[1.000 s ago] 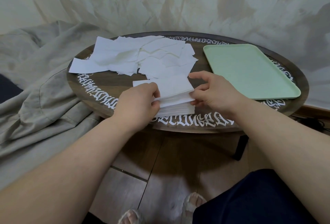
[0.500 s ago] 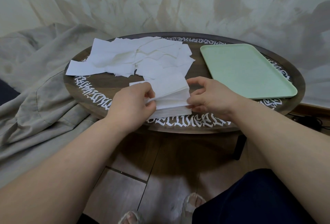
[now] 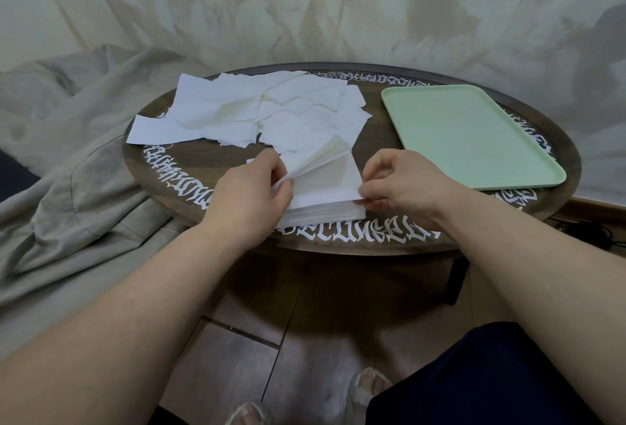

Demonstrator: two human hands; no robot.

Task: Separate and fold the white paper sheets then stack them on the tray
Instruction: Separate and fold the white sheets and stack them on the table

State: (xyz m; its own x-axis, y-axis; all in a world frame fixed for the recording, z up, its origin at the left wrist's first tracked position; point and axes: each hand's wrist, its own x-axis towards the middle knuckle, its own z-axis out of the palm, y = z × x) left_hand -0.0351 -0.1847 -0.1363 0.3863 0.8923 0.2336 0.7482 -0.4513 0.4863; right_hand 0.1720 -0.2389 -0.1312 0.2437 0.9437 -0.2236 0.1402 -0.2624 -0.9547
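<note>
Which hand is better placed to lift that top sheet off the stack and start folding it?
Probably the left hand: it pinches the raised top sheet at its near-left corner, peeled up from the stack. The right hand pinches the stack's right edge, steadying it.

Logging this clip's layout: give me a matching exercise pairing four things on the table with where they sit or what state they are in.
Things:
1. pale green plastic tray
2. neat stack of white paper sheets
3. loose heap of white paper sheets
4. lifted top sheet

States:
A. scattered at the table's far left
B. bare, at the table's right
C. pinched by the left hand
D. at the near edge, between both hands

Pairs: 1-B, 2-D, 3-A, 4-C
</note>
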